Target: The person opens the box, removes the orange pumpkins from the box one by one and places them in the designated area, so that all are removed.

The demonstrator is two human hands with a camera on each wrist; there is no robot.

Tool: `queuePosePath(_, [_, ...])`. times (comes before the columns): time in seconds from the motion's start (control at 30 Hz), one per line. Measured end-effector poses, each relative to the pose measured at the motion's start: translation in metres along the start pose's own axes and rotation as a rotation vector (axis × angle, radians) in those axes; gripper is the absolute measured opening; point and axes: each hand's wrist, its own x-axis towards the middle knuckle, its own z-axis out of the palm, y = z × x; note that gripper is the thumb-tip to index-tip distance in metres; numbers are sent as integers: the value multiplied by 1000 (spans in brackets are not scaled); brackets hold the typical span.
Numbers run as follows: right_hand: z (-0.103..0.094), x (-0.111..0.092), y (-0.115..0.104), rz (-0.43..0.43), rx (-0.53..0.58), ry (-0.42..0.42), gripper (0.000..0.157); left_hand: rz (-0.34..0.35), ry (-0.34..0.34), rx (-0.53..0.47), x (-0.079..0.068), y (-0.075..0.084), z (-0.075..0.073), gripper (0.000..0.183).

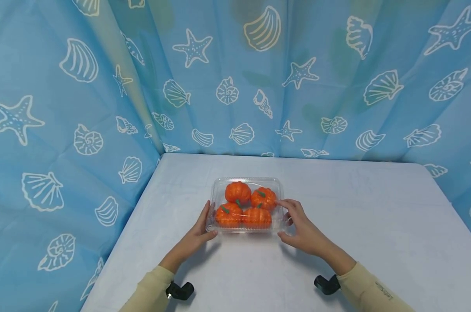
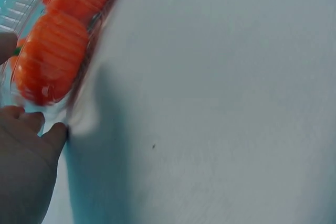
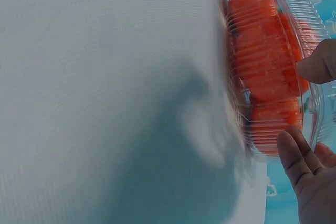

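Note:
A clear plastic clamshell box (image 1: pixel 246 231) holds several small orange pumpkins (image 1: pixel 257 218) with green stems. Its ribbed wall (image 3: pixel 262 61) shows close up in the right wrist view. My left hand (image 1: pixel 196 234) grips the box's left end, fingers along the side and thumb at the front corner. At the opposite end my right hand (image 1: pixel 303 229) holds the box with bent fingers, one fingertip on the lid's edge and the thumb near the front corner. Parts of the fingers are hidden behind the box. In the left wrist view, pumpkins (image 2: pixel 52 56) show through the plastic.
The box is over a white-covered table (image 1: pixel 360 208). A blue curtain (image 1: pixel 243 112) with white shells and starfish hangs behind and at the sides. Black wrist devices (image 1: pixel 180 291) show below both forearms.

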Motion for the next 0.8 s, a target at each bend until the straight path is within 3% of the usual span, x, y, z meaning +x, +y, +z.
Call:
queuePosePath(0.13, [0,1,1,-3,-1,7,87,1,7,-16,2,-1,3,90])
queuePosePath(0.43, [0,3,0,-5,19,1,87,2,48,57,0,0,8,81])
queuePosePath(0.8, [0,5,0,-3,18,2,86,103,122,70,0,-4,13,70])
